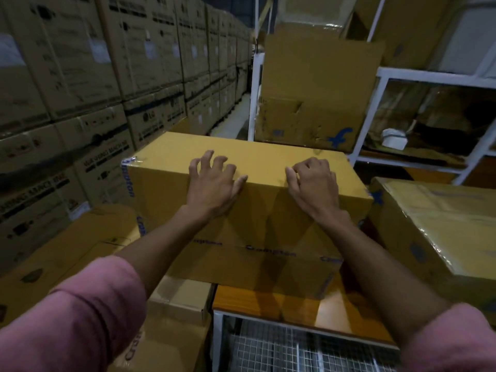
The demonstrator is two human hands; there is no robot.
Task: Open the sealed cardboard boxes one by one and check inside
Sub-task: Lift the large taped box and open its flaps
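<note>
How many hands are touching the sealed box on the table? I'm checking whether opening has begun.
2. The left hand and the right hand both rest, fingers curled, on the near top edge of the taped cardboard box. No flap is lifted yet.

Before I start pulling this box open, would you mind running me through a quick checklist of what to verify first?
1. Box support: the sealed box sits on the wooden table top, with its left part past the table's edge: cannot tell if stable.
2. Left hand placement: fingers curled over the near top edge: ok.
3. Right hand placement: fingers on the same edge: ok.
4. Seal state: printed tape intact along the left edges, flaps shut: ok, unopened.
5. Cutting tool: none visible in either hand: not ok if the tape resists.
6. Room to the right: the wrapped box sits very close: cannot tell.
</note>
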